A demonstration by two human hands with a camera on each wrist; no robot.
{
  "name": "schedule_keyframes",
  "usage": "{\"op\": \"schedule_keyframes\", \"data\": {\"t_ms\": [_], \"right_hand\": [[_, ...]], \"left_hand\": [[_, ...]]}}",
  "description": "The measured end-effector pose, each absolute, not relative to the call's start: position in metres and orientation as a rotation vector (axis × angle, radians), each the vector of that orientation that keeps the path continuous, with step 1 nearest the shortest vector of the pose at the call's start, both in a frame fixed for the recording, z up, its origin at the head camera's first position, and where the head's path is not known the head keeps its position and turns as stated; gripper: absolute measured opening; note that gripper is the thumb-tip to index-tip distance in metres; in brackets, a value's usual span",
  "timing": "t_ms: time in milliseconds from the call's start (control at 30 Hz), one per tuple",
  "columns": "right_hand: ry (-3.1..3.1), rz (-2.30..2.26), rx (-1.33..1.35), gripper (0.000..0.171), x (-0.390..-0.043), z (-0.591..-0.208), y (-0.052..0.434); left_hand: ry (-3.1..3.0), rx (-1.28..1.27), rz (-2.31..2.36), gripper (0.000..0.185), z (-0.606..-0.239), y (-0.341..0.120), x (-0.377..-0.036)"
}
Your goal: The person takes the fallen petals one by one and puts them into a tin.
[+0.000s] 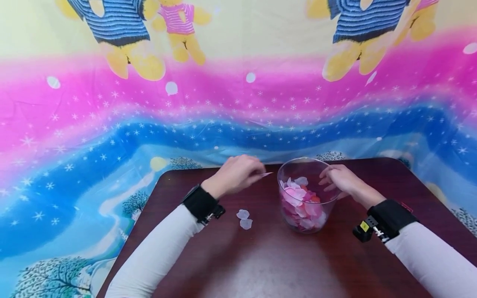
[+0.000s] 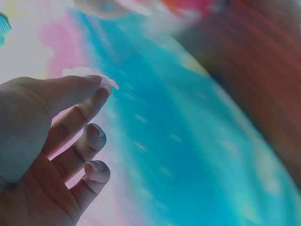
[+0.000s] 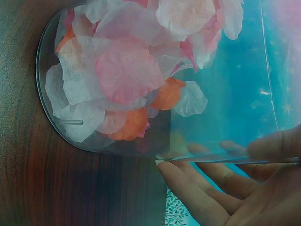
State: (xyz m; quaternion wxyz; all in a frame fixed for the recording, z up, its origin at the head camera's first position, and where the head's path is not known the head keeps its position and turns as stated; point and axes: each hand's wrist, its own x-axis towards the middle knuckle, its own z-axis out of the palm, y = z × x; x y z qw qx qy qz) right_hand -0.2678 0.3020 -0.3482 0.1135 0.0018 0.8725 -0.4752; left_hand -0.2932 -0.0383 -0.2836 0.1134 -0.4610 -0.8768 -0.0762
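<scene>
right hand [image 3: 244,188] grips the clear cup [image 3: 155,141] full of petals [image 3: 129,70].

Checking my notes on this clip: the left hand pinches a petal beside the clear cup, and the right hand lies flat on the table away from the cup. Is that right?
Not quite. The right hand is not away from the clear cup; it holds its rim, as the right wrist view shows. The left hand does pinch a petal beside the cup.

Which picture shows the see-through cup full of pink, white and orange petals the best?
The right wrist view: the clear plastic cup fills it, every petal sharp, with the right hand holding its rim. The head view shows the whole cup, only small, on the brown table. The left wrist view shows no cup.
</scene>
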Motion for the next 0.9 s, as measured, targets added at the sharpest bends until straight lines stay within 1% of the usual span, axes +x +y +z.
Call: {"op": "schedule_keyframes", "data": {"t_ms": [100,200,333,400,533,600,733,900], "right_hand": [[2.552,-1.406,0.015,0.049,-0.268,-0.348,0.303],[2.543,-1.417,0.029,0.048,-0.268,-0.348,0.301],[2.544,-1.421,0.048,0.048,-0.268,-0.348,0.301],[2.550,-1.415,0.049,0.047,-0.268,-0.346,0.302],[2.551,-1.422,0.040,0.047,-0.266,-0.346,0.301],[2.551,-1.421,0.033,0.048,-0.265,-0.345,0.300],[2.543,-1.422,0.035,0.049,-0.261,-0.344,0.301],[2.548,-1.410,0.027,0.049,-0.256,-0.346,0.301]], "left_hand": [[-2.517,-1.450,-0.171,0.011,-0.269,-0.005,-0.284],[-2.509,-1.523,-0.116,0.013,-0.267,0.018,-0.278],[-2.535,-1.578,-0.094,0.015,-0.274,0.032,-0.275],[-2.550,-1.583,-0.097,0.020,-0.276,0.033,-0.275],[-2.570,-1.528,-0.099,0.033,-0.280,0.020,-0.275],[-2.574,-1.486,-0.100,0.035,-0.279,0.008,-0.275],[-2.589,-1.437,-0.086,0.029,-0.285,-0.024,-0.276],[-2.690,-1.405,-0.056,0.020,-0.317,-0.066,-0.276]]}}
